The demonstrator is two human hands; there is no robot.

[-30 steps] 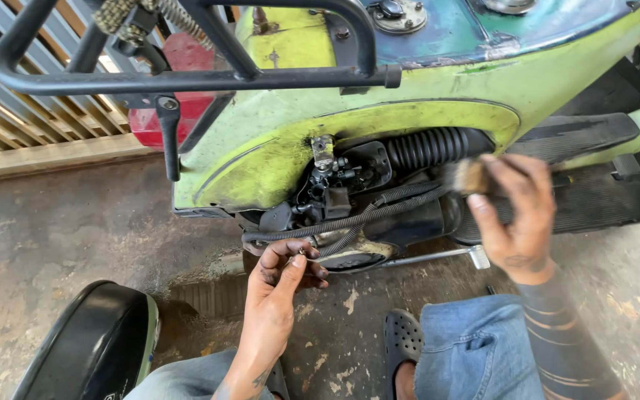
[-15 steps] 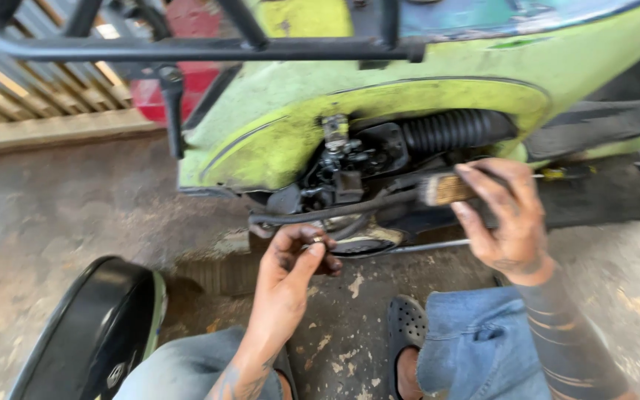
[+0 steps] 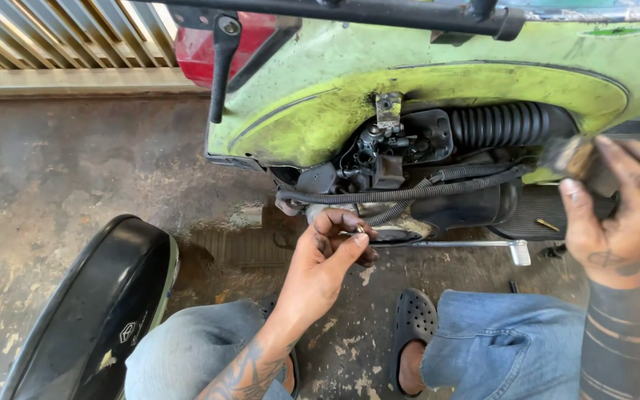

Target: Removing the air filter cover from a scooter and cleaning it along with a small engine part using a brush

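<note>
While the left hand [image 3: 325, 261] pinched a small metal part [image 3: 360, 230] at mid-frame, just under the scooter's [image 3: 424, 89] open engine bay [image 3: 401, 159], the right hand [image 3: 616, 211] at the right edge gripped a blurred brush [image 3: 568, 157]. Judging by this, engine cleaning or refitting was underway; the next move called for fine fingertip aim. Hoses [image 3: 401, 194] crowded above; the concrete floor [image 3: 75, 163] lay open at left, beyond the black cover [image 3: 90, 311].

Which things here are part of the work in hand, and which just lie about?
In hand:
left hand pinching a small metal part
right hand holding a brush
exposed engine parts on the green scooter

Lying about:
black side cover
small bits on the floor
</note>
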